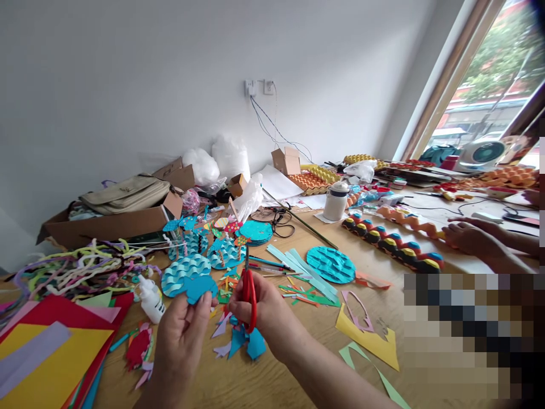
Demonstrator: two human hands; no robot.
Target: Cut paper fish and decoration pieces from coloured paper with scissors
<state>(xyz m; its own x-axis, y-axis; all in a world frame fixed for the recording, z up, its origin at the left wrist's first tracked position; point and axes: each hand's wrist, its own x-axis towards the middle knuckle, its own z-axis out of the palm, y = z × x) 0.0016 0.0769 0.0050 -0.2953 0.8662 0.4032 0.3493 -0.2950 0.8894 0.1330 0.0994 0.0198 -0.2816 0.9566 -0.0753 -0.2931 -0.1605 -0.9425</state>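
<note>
While the right grip [264,304] holds scissors [254,309], the left grip [185,324] pinches blue paper [201,287] by its lower edge.

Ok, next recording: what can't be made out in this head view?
- Blue paper piece: lower edge partly covered by the left hand.
- Red scissors: handles partly hidden by the right hand.
- Cardboard box: contents mostly covered by the beige bag.
- White bottle: label print too small to read.
- Coloured sheets: cut off by the left edge.
- Lower right: whatever lies under the pixelation.
</note>
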